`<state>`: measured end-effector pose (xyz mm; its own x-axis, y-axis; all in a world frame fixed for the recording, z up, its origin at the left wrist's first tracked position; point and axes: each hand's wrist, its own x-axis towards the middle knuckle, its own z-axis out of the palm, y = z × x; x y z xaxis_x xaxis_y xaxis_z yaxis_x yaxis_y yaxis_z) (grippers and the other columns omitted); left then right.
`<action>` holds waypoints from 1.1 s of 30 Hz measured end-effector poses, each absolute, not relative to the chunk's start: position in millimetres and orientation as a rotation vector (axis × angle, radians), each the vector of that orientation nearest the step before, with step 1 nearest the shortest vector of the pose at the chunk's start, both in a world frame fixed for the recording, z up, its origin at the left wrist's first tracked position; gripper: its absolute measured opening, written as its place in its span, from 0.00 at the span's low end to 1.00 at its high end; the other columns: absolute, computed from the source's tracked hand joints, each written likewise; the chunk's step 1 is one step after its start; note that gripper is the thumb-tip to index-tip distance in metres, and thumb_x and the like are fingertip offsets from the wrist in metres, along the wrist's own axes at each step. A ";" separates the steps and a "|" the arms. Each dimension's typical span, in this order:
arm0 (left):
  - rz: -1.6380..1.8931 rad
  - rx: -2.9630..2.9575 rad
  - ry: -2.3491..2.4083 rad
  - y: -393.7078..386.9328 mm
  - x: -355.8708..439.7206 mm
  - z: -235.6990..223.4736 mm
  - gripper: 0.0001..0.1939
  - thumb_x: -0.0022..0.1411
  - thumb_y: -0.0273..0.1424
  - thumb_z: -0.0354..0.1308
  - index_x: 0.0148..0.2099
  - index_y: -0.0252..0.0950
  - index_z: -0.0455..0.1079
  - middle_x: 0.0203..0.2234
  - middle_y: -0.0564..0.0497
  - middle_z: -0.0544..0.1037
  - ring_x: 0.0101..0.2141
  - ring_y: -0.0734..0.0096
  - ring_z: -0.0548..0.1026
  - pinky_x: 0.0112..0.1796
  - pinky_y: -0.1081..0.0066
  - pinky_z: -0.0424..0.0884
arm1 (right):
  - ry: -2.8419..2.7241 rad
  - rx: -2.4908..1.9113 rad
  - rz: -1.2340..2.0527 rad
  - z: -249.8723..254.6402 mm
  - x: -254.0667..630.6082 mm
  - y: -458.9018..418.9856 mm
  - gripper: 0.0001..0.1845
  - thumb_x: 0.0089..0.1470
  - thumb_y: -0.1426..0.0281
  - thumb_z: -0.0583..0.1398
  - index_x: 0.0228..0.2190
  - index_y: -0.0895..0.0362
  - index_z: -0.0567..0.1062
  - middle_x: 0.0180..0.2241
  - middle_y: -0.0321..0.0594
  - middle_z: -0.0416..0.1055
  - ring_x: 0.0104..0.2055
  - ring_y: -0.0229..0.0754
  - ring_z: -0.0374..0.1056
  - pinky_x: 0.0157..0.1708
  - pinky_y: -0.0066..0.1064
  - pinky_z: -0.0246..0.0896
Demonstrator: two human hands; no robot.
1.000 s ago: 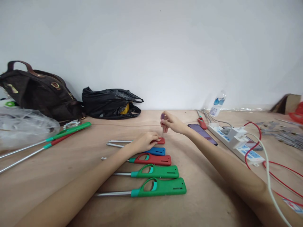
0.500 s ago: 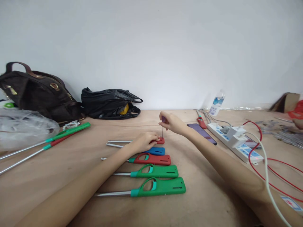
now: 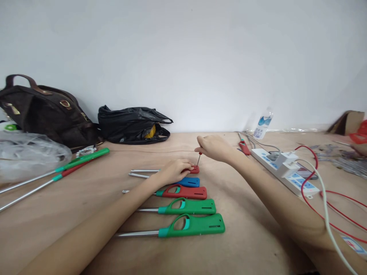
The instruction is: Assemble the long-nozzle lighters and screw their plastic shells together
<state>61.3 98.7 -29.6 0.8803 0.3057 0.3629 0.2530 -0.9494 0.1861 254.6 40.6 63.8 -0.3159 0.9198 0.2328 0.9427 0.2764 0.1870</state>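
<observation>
My right hand (image 3: 213,148) is closed round the handle of a screwdriver (image 3: 198,159). Its thin shaft slants down, and the tip meets the end of a red gas lighter (image 3: 195,169) at the back of a row. With its fingers pressing on that same lighter, my left hand (image 3: 176,170) covers most of the handle. Nearer to me lie a blue lighter (image 3: 192,182), another red lighter (image 3: 189,192), a green lighter (image 3: 197,206) and a second green lighter (image 3: 203,224), their metal tubes pointing left.
At left are more lighters (image 3: 83,159), a clear plastic bag (image 3: 31,154) and a dark bag (image 3: 48,114). A black plastic bag (image 3: 129,124) sits by the wall. On the right lie a power strip (image 3: 298,183), cables, a bottle (image 3: 263,124) and a red lighter (image 3: 244,147).
My right hand has turned over the screwdriver and shifted slightly right, so the shaft leans more. The right forearm now covers most of the phone. My left hand stays on the red lighter.
</observation>
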 end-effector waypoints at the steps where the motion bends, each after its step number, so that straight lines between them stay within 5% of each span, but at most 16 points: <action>1: 0.603 2.918 0.432 98.6 61.3 -29.5 0.11 0.62 0.23 0.53 0.43 0.35 0.75 0.42 0.47 0.79 0.42 0.65 0.77 0.44 0.69 0.71 | -2.432 -1.798 -0.454 64.0 254.9 40.4 0.13 0.62 0.63 0.53 0.35 0.60 0.71 0.33 0.54 0.76 0.36 0.53 0.72 0.29 0.34 0.54; 7: 0.574 2.924 0.433 95.4 61.2 -26.4 0.13 0.61 0.22 0.53 0.44 0.35 0.75 0.43 0.47 0.79 0.43 0.64 0.77 0.45 0.68 0.71 | -2.484 -1.621 -0.326 63.7 252.7 37.7 0.07 0.60 0.71 0.52 0.39 0.59 0.68 0.38 0.49 0.75 0.37 0.48 0.71 0.31 0.32 0.55; 12: 0.582 2.927 0.431 95.3 61.3 -26.4 0.11 0.60 0.21 0.54 0.42 0.34 0.75 0.42 0.47 0.79 0.43 0.63 0.76 0.46 0.67 0.71 | -2.408 -1.756 -0.443 63.5 248.6 37.7 0.13 0.62 0.63 0.53 0.33 0.60 0.70 0.34 0.55 0.75 0.36 0.53 0.71 0.31 0.35 0.55; 17: 0.566 2.925 0.440 97.7 61.5 -29.4 0.12 0.61 0.22 0.54 0.44 0.35 0.75 0.44 0.47 0.78 0.44 0.64 0.76 0.47 0.68 0.70 | -2.456 -1.619 -0.326 63.2 252.6 37.4 0.06 0.61 0.71 0.52 0.38 0.59 0.68 0.38 0.49 0.75 0.38 0.49 0.71 0.31 0.32 0.55; 22: 0.580 2.922 0.428 99.4 61.6 -30.4 0.11 0.62 0.22 0.53 0.43 0.34 0.75 0.41 0.47 0.79 0.42 0.65 0.76 0.45 0.69 0.71 | -2.368 -1.807 -0.440 61.8 253.3 41.6 0.13 0.62 0.62 0.55 0.33 0.60 0.70 0.32 0.55 0.75 0.35 0.54 0.72 0.29 0.35 0.55; 28: 0.582 2.912 0.419 97.2 61.2 -28.4 0.11 0.61 0.22 0.53 0.42 0.35 0.75 0.43 0.47 0.79 0.42 0.65 0.77 0.45 0.69 0.71 | -2.448 -1.605 -0.250 62.9 256.4 39.6 0.05 0.60 0.72 0.54 0.38 0.59 0.69 0.39 0.50 0.75 0.38 0.48 0.71 0.32 0.32 0.58; 33: 0.617 2.910 0.412 97.0 61.1 -28.5 0.11 0.61 0.22 0.53 0.42 0.36 0.75 0.42 0.48 0.79 0.42 0.65 0.77 0.44 0.69 0.71 | -2.414 -1.756 -0.419 62.8 255.2 40.4 0.11 0.62 0.65 0.54 0.33 0.60 0.70 0.35 0.55 0.76 0.37 0.53 0.72 0.32 0.36 0.57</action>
